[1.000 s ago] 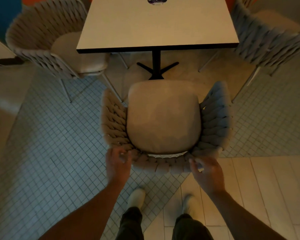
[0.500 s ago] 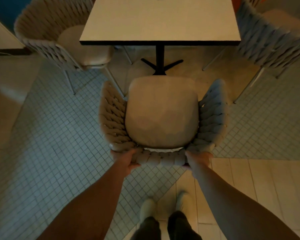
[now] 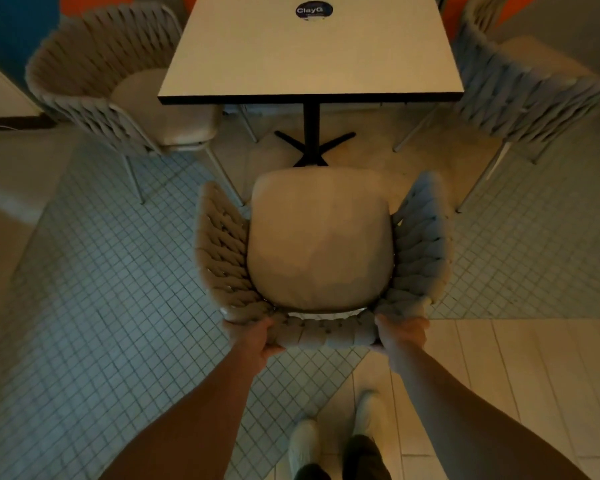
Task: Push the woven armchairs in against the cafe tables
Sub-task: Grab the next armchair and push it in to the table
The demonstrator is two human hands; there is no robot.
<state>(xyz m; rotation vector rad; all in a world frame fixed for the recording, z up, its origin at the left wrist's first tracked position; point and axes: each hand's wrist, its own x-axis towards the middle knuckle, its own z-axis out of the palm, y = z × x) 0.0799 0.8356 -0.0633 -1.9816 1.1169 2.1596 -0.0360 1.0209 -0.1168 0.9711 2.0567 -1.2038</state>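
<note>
Head view: above pale shoes (image 3: 305,441) on the floor, the left hand (image 3: 257,336) and right hand (image 3: 400,332) grasp the woven backrest of the middle armchair (image 3: 321,244), fingers (image 3: 267,323) wrapped round its rim. The chair faces the tabletop (image 3: 309,53), its seat front near the black pedestal base (image 3: 312,147). A left armchair (image 3: 94,74) and a right armchair (image 3: 520,84) flank the table.
</note>
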